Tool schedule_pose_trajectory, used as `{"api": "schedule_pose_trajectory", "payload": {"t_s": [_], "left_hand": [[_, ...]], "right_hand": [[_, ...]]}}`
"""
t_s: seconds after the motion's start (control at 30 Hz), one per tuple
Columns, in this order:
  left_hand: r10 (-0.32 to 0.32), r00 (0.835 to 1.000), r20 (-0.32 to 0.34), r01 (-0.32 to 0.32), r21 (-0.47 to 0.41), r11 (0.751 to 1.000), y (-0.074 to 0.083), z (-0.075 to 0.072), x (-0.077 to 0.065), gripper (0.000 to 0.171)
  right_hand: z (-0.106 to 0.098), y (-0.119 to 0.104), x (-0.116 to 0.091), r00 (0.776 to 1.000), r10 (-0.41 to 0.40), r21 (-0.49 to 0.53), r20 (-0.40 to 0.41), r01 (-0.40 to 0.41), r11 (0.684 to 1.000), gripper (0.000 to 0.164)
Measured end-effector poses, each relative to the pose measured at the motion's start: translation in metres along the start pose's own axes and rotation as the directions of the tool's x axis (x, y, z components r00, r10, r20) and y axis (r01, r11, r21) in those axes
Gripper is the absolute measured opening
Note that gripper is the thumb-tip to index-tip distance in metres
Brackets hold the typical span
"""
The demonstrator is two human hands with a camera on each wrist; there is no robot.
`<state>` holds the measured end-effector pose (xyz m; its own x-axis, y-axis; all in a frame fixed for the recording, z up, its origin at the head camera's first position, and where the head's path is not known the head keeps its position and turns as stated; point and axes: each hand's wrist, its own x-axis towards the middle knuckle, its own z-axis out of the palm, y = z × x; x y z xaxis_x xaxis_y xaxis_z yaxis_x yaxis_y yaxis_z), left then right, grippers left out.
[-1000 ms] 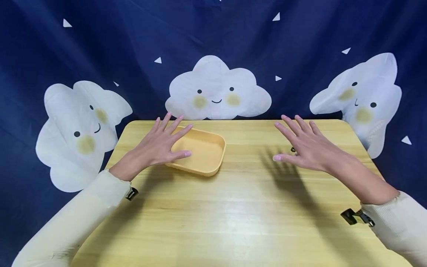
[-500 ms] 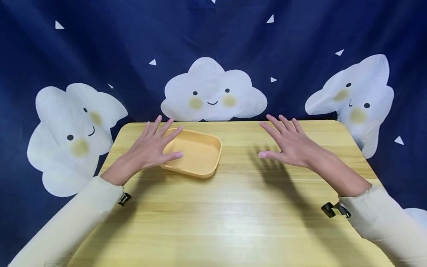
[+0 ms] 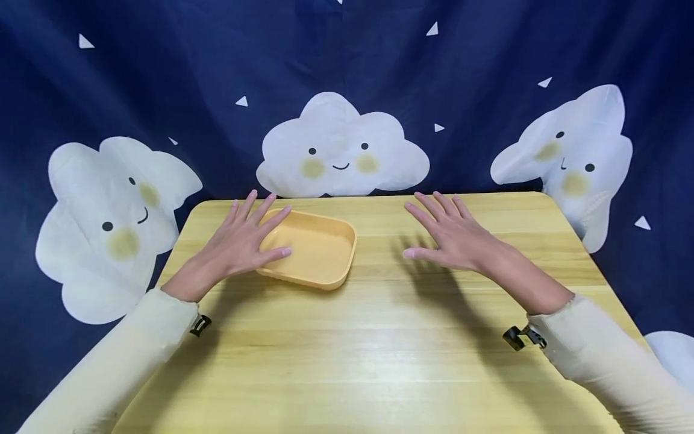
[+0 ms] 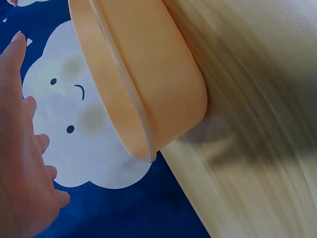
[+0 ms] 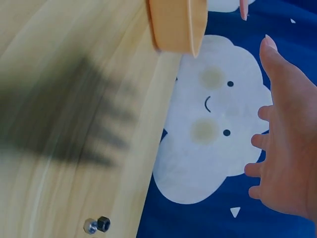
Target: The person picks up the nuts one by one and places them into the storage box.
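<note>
A shallow light-orange tray [image 3: 320, 250] with rounded corners sits on the wooden table, left of centre. Above its left side hovers my left hand [image 3: 237, 241], fingers straight and spread, covering part of the rim in the head view. My right hand [image 3: 458, 238] is held in the air to the right of the tray, also with spread fingers and nothing in it. Two small hex nuts, one silver [image 5: 90, 226] and one black [image 5: 103, 224], lie side by side on the table in the right wrist view. The right hand hides them in the head view.
The pale wooden table [image 3: 347, 343] has rounded far corners. Directly behind it hangs a dark blue curtain [image 3: 217, 60] printed with smiling white clouds. Black clips [image 3: 200, 325] are attached at both sleeve cuffs.
My right hand has moved left, nearer the tray, and now covers the nuts in the head view. The left hand keeps its place over the tray; the whole head view has shifted slightly.
</note>
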<state>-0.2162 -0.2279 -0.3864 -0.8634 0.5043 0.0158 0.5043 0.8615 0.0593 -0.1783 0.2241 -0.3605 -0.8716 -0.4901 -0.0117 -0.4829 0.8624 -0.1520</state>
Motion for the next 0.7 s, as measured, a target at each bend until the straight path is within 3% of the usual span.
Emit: {"api": "schedule_pose_trajectory", "payload": {"t_s": [0.5, 0.7], "left_hand": [[-0.006, 0.999, -0.033, 0.005, -0.006, 1.0, -0.006, 0.007, 0.001, 0.086], [-0.025, 1.0, -0.011, 0.025, -0.008, 1.0, -0.009, 0.008, 0.0, 0.088]], "right_hand": [[0.022, -0.018, 0.02, 1.0, -0.027, 0.037, -0.016, 0.028, 0.999, 0.097], [0.03, -0.025, 0.026, 0.999, -0.047, 0.047, -0.019, 0.048, 0.998, 0.097]]}}
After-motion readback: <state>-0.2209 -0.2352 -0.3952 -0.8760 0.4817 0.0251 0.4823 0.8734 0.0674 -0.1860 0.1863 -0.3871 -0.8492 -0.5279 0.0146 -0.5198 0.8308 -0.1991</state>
